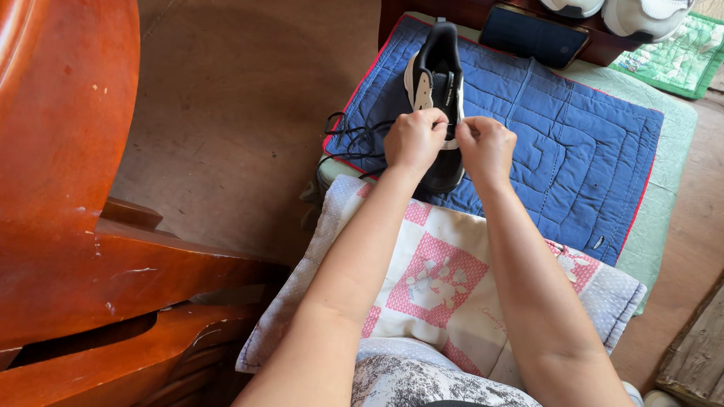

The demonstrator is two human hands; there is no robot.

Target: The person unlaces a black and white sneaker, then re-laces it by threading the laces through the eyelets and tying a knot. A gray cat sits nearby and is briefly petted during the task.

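Two hands: left hand (pixel 415 140), right hand (pixel 485 148) | gripping black sneaker (pixel 437 67) | blue quilt (pixel 547 131)

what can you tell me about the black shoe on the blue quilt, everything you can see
The shoe is a black sneaker with white side panels and a dark padded collar. It lies on the blue quilted mat, heel away from the person, toe toward them. The left hand and right hand cover its front, fingers closed at the lacing. A loose black lace trails off to the left.

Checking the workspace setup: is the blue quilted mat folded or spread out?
Spread out: the blue quilted mat lies flat, with the black-and-white shoe resting on it.
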